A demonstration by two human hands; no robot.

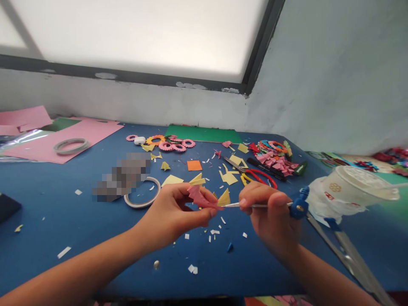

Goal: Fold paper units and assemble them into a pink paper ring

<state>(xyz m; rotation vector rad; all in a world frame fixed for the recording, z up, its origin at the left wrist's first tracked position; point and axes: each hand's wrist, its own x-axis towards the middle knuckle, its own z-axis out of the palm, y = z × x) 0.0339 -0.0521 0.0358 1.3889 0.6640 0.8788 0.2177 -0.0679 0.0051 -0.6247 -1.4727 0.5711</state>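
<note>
My left hand (174, 210) is closed on a pink folded-paper piece (200, 196) with a jagged edge, pinched between thumb and fingers. Two yellow folded-paper bits, an upper one (197, 180) and a pointed one (224, 197), stand up at its ends. My right hand (270, 212) grips a thin, pale stick-like tool (231, 205), whose tip meets the right end of the pink piece. A blue knobbed part (299, 204) shows at the tool's far end, beyond my fingers. Whether the tip presses on the paper or only touches it, I cannot tell.
Red-handled scissors (261, 175) lie behind my right hand. A paper cup (353, 187) and large open scissors (347, 250) are at the right. Tape rolls (142, 205), folded paper rings (175, 145) and several paper scraps (215, 232) lie on the blue table (105, 276).
</note>
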